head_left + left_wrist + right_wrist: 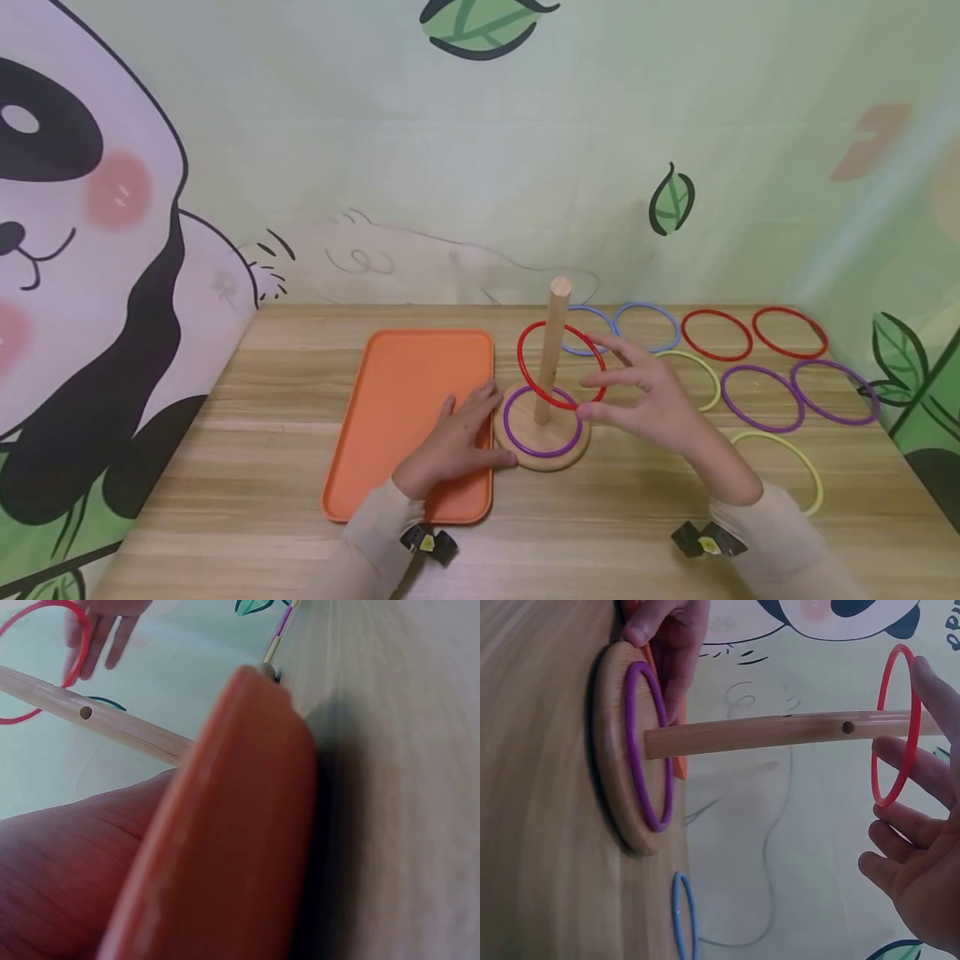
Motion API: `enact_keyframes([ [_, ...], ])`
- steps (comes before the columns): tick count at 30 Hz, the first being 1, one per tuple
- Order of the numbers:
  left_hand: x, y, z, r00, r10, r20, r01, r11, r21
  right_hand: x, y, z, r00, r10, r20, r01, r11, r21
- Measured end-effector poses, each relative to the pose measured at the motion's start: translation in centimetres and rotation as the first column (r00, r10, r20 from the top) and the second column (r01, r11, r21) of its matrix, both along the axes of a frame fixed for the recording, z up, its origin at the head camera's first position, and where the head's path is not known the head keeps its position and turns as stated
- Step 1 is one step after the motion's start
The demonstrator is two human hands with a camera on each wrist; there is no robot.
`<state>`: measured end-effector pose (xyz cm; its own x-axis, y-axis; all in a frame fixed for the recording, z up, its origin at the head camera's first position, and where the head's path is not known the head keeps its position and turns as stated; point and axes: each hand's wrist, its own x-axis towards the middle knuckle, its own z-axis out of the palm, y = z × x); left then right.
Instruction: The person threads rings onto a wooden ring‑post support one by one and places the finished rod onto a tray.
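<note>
A wooden peg (551,354) rises from a round wooden base (542,464). On that base a purple ring (506,421) lies around the foot of the peg. My right hand (648,400) holds a red ring (520,358) between thumb and fingers. In the right wrist view, the peg passes through this red ring (913,746) near its upper end. My left hand (453,437) lies over the right edge of an orange tray (405,375), its thumb and fingertips spread at the left rim of the base.
Right of the peg lie blue rings (647,305) and red rings (716,312) toward the back. Yellow rings (817,483) and purple rings (761,429) lie nearer, some overlapping. A printed wall cloth (480,167) stands behind the wooden table (247,467).
</note>
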<state>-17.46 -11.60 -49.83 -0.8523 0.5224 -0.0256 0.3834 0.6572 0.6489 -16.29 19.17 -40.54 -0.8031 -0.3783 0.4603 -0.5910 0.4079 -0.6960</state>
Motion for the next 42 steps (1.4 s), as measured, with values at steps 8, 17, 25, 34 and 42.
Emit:
enact_keyframes([
  [8, 0.0, 0.0, 0.0, 1.000, 0.004, 0.004, -0.004, 1.000, 0.006, 0.0, 0.0, -1.7, 1.000, 0.008, 0.022, -0.009, 0.999, 0.040],
  [17, 0.0, 0.0, 0.1, 1.000, -0.003, 0.001, 0.003, 1.000, 0.006, -0.1, -0.1, -3.4, 0.996, 0.016, 0.092, -0.022, 0.998, 0.065],
  [25, -0.1, 0.0, 0.0, 1.000, 0.005, 0.002, -0.005, 1.000, -0.008, -0.5, -0.2, -4.6, 0.994, 0.044, 0.101, -0.057, 0.990, 0.132],
  [34, -0.2, 0.1, 0.0, 1.000, 0.005, -0.004, -0.005, 1.000, 0.001, -1.0, -0.4, -5.4, 0.997, 0.054, 0.055, -0.064, 0.974, 0.218],
  [42, -0.1, 0.1, -0.1, 1.000, 0.005, 0.000, -0.005, 1.000, 0.001, -1.2, -0.6, -5.8, 0.991, 0.051, 0.124, -0.080, 0.969, 0.236],
])
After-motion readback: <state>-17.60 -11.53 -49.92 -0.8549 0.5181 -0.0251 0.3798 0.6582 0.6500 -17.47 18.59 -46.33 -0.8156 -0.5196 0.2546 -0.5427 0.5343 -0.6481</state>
